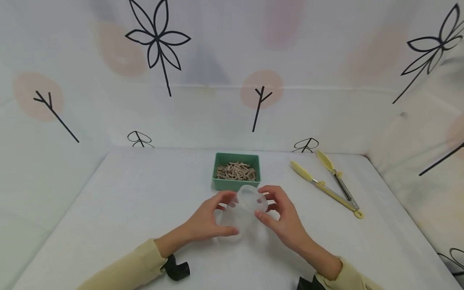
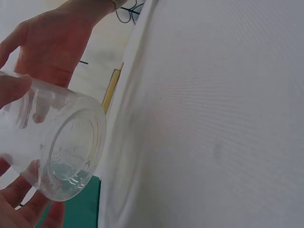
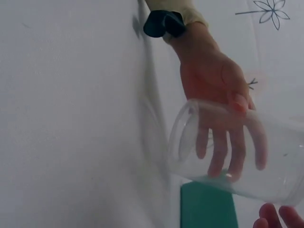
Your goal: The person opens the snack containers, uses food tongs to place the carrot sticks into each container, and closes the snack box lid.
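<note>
A clear jar [image 1: 233,219] is between both hands in the head view, tilted with its round rim toward the upper right. The left hand [image 1: 208,221] grips its body, thumb on the near side and fingers on the far side. Around the rim end, the right hand [image 1: 286,221] holds it between thumb and fingers. In the left wrist view the jar's base [image 2: 73,154] is close to the white tablecloth, and nothing shows inside. Through the clear wall, the right wrist view shows the left hand's fingers [image 3: 235,152].
Just beyond the hands stands a green box [image 1: 236,185] with short, brownish twig-like pieces [image 1: 236,171] in it. Spread yellow-handled tongs [image 1: 330,193] lie on the table to the right. A patterned cloth wall [image 1: 217,117] rises behind the white table [image 1: 145,189].
</note>
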The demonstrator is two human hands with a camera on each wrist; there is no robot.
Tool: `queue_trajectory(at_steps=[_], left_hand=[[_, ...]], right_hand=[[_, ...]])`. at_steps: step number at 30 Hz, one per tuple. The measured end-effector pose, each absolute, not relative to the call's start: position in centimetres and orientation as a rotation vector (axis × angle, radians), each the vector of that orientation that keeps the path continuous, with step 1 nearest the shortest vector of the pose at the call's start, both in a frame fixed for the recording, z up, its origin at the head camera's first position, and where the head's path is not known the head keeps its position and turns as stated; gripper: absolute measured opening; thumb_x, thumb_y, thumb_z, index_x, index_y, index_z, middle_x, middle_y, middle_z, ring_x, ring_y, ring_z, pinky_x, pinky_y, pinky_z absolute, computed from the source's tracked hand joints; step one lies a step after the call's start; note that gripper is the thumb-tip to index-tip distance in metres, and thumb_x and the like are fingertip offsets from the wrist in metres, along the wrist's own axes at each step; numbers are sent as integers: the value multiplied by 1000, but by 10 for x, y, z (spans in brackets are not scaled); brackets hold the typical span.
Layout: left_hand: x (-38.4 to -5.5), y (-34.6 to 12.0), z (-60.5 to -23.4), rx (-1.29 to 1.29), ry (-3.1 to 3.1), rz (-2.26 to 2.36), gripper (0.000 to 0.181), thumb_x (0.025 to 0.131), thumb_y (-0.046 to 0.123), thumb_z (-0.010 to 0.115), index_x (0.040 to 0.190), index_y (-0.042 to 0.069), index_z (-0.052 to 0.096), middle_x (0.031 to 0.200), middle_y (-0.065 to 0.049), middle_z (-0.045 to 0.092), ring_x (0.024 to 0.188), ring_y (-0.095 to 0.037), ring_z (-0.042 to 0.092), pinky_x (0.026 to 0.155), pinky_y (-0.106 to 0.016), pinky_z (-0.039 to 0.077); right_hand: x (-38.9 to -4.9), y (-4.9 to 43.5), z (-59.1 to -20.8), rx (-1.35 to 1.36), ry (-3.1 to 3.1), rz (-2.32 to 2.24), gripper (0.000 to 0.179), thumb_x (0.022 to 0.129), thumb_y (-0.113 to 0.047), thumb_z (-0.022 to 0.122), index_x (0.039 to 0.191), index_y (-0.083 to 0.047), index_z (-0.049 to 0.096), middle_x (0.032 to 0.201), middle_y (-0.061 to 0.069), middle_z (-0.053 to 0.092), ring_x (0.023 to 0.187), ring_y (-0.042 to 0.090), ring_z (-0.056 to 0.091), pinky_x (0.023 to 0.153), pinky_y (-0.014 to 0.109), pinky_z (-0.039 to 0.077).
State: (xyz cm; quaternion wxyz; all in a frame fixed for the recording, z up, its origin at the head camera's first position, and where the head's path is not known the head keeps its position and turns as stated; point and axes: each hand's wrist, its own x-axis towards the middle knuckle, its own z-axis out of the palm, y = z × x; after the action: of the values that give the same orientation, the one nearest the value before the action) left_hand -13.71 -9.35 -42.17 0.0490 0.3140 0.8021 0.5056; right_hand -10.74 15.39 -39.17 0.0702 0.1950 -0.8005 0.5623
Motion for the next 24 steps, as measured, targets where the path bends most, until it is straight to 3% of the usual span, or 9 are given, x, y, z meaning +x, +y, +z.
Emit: queue_trajectory(at_steps=[6, 10, 16, 24], left_hand=[[-132, -100, -416, 1066, 2697, 1384, 83, 72, 34, 90, 143, 26, 47, 130, 10, 54, 117, -10, 53, 90, -42, 52], [-130, -104, -413, 1181, 2888, 1218, 83, 71, 40, 89, 142, 25, 49, 128, 7, 52, 109, -10, 56, 84, -35, 54], [-128, -103, -411, 1345, 3031, 1036, 81, 71, 41, 88, 141, 21, 52, 129, 1, 52, 108, -14, 58, 78, -30, 56], [-131, -103, -409, 1437, 2941, 1114, 82, 67, 36, 92, 139, 23, 56, 125, 3, 55, 104, -13, 59, 73, -27, 53]], right_hand=[[-109, 155, -386, 626, -2566, 1472, 58, 88, -19, 74, 141, -16, 47, 127, 2, 57, 99, 19, 60, 71, 30, 55], [-111, 155, -383, 631, -2667, 1435, 65, 90, -24, 72, 147, -16, 43, 127, 6, 57, 94, 17, 61, 68, 30, 55], [-112, 154, -382, 619, -2783, 1434, 62, 94, -35, 69, 148, -20, 43, 129, 7, 55, 88, 14, 62, 63, 28, 55], [-111, 156, -382, 802, -2734, 1255, 60, 92, -38, 72, 142, -13, 50, 120, -4, 54, 80, 10, 54, 65, 25, 51]])
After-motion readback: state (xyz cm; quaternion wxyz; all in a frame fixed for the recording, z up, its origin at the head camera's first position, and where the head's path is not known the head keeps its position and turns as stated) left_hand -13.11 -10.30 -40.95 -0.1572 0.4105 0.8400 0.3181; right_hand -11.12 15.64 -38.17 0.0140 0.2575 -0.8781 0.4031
